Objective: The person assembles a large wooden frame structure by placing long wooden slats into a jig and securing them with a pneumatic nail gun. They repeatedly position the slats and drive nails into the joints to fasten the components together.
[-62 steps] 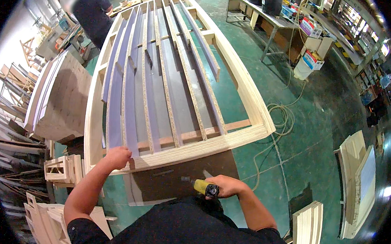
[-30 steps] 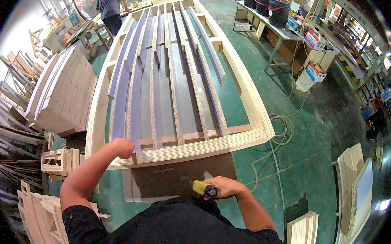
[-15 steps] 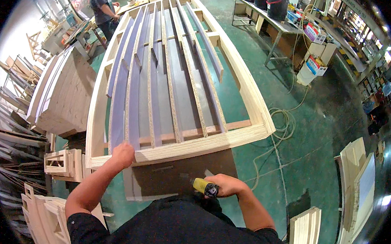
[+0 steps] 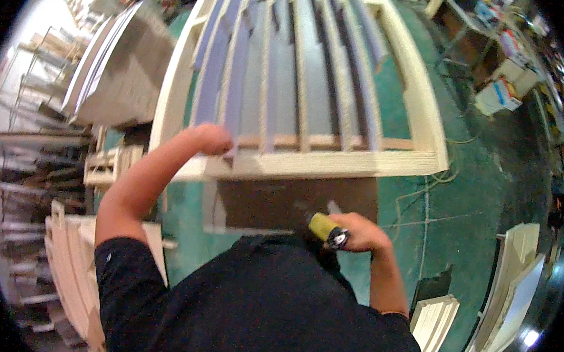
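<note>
A large pale wooden frame (image 4: 295, 165) lies ahead of me, with several long purple-faced slats (image 4: 264, 104) running lengthwise inside it. My left hand (image 4: 212, 139) is closed at the near end of one slat, just over the front rail. Its fingertips are hidden and slightly blurred. Below the rail, on the right and close to my body, my right hand (image 4: 360, 233) grips a yellow-and-black nail gun (image 4: 326, 229). The tool is held apart from the frame, and its front end is hidden.
A tall stack of panels (image 4: 117, 69) stands left of the frame. Wooden pieces lean low at left (image 4: 74, 253) and right (image 4: 507, 299). A pale hose (image 4: 439, 185) lies on the green floor by the frame's right corner. A brown board (image 4: 280, 202) sits beneath the front rail.
The view has tilted down and turned slightly, so the frame appears higher and farther right. My left hand stays by the slat end, its elbow raised. The nail gun remains in my right hand.
</note>
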Tool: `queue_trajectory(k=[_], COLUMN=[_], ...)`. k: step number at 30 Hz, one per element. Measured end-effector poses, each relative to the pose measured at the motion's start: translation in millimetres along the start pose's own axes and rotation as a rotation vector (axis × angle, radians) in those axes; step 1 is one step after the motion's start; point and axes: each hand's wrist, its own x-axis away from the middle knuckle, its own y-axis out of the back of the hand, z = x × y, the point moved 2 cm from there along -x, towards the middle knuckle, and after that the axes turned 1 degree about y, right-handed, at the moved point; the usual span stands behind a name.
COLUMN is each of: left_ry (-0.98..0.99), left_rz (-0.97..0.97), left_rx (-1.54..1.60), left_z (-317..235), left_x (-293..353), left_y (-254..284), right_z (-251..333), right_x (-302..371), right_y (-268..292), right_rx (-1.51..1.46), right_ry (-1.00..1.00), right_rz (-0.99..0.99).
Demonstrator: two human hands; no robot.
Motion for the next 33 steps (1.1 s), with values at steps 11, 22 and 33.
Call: queue_trajectory(k=[11, 22, 33], left_ry=[-0.084, 0.055, 0.084], left_rz=[-0.297, -0.374, -0.476], left_rx=[0.184, 0.320, 0.331], left_z=[2, -8, -7], left_x=[36, 41, 45], left_y=[-33, -44, -36], right_z=[12, 7, 2], right_x=[-16, -17, -17], right_y=[-6, -8, -8], right_rx=[-0.037, -0.040, -0.029], right_ry=[0.059, 0.056, -0.003], right_rz=[-0.001, -0.017, 0.059])
